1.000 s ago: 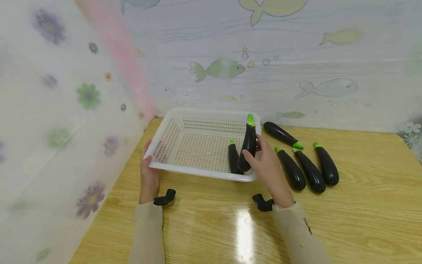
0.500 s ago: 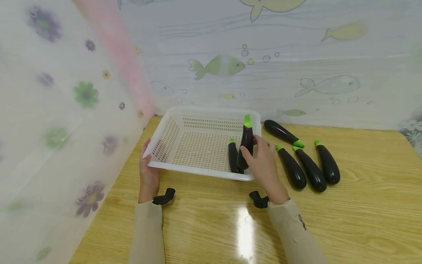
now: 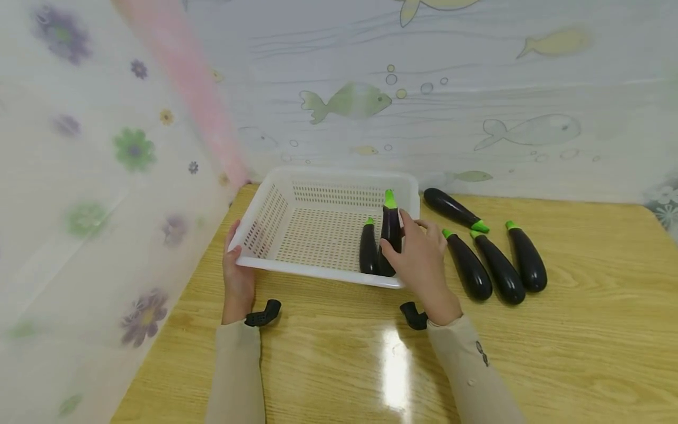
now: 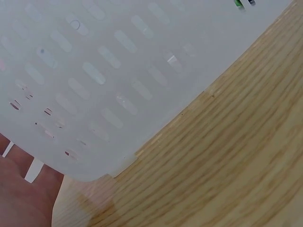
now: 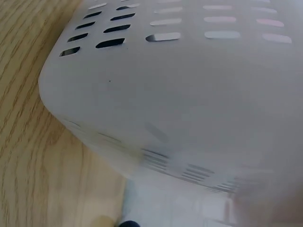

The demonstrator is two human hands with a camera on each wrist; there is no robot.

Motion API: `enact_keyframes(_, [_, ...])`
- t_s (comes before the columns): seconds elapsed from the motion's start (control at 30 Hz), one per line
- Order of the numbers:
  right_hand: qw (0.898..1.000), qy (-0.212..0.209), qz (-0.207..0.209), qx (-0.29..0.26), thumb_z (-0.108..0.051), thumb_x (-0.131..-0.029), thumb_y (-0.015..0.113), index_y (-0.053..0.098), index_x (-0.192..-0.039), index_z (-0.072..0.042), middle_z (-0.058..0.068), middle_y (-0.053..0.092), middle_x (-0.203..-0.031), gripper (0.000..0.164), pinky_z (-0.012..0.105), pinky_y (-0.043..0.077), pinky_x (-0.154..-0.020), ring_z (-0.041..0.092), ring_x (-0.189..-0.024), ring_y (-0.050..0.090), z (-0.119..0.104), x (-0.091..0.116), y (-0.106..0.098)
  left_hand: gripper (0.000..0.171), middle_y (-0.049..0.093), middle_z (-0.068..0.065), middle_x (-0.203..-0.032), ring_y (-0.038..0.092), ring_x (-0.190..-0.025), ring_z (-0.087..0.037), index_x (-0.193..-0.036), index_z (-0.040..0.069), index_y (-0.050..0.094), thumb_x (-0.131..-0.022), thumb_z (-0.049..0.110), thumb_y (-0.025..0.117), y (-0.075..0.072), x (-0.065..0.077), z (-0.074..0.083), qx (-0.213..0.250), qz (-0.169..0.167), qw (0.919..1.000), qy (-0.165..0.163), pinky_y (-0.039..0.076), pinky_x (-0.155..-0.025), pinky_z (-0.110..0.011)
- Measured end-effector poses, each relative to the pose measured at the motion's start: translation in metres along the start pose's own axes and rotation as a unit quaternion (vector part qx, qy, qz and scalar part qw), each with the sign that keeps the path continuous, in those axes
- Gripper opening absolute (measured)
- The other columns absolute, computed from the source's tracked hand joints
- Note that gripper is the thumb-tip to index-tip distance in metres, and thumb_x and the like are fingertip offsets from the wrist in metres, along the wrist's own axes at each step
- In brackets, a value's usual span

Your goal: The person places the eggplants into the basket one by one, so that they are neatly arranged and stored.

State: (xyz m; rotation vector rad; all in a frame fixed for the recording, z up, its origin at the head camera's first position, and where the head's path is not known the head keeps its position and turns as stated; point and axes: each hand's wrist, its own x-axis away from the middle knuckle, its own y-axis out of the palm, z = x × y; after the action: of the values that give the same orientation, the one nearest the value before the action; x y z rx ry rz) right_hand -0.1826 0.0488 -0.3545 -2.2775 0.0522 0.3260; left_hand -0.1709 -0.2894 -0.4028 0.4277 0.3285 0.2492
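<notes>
A white plastic basket with slotted walls stands on the table. My left hand grips its near left corner, thumb over the rim; in the left wrist view, fingers lie against the slotted wall. My right hand holds an eggplant with a green stem end, inside the right part of the basket, thumb on its near side and fingers round the far side. A second eggplant lies in the basket just left of it. The right wrist view shows mostly the basket's outer wall, and a blurred patch at lower right.
Several more eggplants lie on the wooden table to the right of the basket. One of them lies farther back, close to the wall sheet. Another printed sheet borders the table's left side.
My right hand has moved left and lower, bringing its eggplant down into the basket beside the other one. That other eggplant has shifted slightly left. My left hand keeps its grip on the corner.
</notes>
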Motion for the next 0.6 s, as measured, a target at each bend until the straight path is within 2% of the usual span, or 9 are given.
enact_keyframes(0.17, [1.0,-0.006,0.001,0.014,-0.038,-0.085,0.059,0.039,-0.138,-0.01,0.009,0.063,-0.109,0.063,0.057,0.009,-0.102,0.029,-0.125,0.029,-0.0012,0.0015,0.0015,0.053,0.039,-0.006,-0.141,0.038,-0.124,-0.025,-0.14,0.02,0.036,-0.087,0.019,0.035,-0.0001,-0.0001,0.0,0.003,-0.002,1.0,0.001,0.035,-0.096,-0.034])
enact_keyframes(0.4, [0.999,-0.018,0.014,0.025,-0.041,-0.085,0.059,0.055,-0.118,-0.006,0.007,0.06,-0.102,0.049,0.055,0.011,-0.103,0.028,-0.124,0.031,-0.0008,0.0023,0.0021,0.053,0.04,-0.006,-0.14,0.04,-0.123,-0.025,-0.14,0.02,0.037,-0.087,0.021,0.038,-0.0005,-0.0019,-0.0013,0.006,0.0,1.0,0.0,0.034,-0.096,-0.035])
enact_keyframes(0.5, [0.999,-0.021,0.013,0.037,-0.046,-0.086,0.058,0.057,-0.112,-0.007,0.006,0.06,-0.106,0.047,0.054,0.012,-0.103,0.027,-0.126,0.029,-0.0008,0.0029,0.0026,0.054,0.039,-0.006,-0.14,0.039,-0.124,-0.025,-0.141,0.019,0.036,-0.087,0.021,0.039,-0.0011,-0.0021,-0.0019,0.012,-0.003,0.9999,0.004,0.033,-0.097,-0.035])
enact_keyframes(0.6, [0.998,-0.016,-0.005,0.063,-0.05,-0.087,0.054,0.06,-0.104,-0.007,0.007,0.055,-0.121,0.048,0.055,0.012,-0.104,0.029,-0.129,0.026,-0.0001,0.0063,0.0041,0.056,0.04,-0.005,-0.14,0.039,-0.124,-0.023,-0.142,0.016,0.033,-0.087,0.02,0.038,-0.0025,0.0015,-0.003,0.015,0.004,0.9999,-0.004,0.033,-0.098,-0.034])
